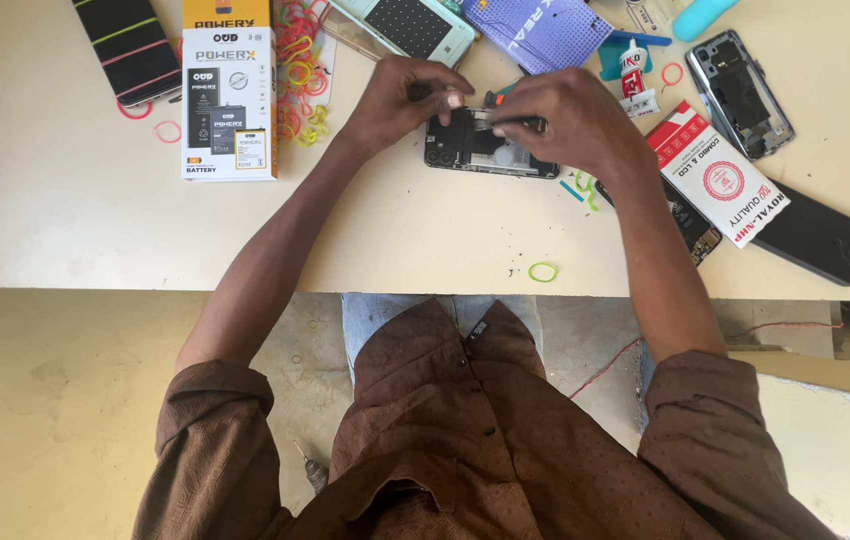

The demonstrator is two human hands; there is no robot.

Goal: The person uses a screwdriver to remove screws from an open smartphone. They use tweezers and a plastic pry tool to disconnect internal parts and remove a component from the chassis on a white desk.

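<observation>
An opened black phone (475, 150) lies back-up on the cream table (365, 230), its insides showing. My left hand (407, 98) rests on the phone's upper left corner with fingers curled, pressing it down. My right hand (570, 122) is closed on a thin dark tool (505, 122) whose tip lies across the phone's top. An orange-tipped screwdriver (497, 96) lies just beyond my fingers.
A white battery box (229, 105) and a heap of coloured rubber bands (300, 60) sit at the left. A red-and-white parts box (720, 175), a black phone (813, 235), a bare phone frame (740, 92) and a glue tube (631, 70) lie at the right. A green band (543, 272) sits near the table edge.
</observation>
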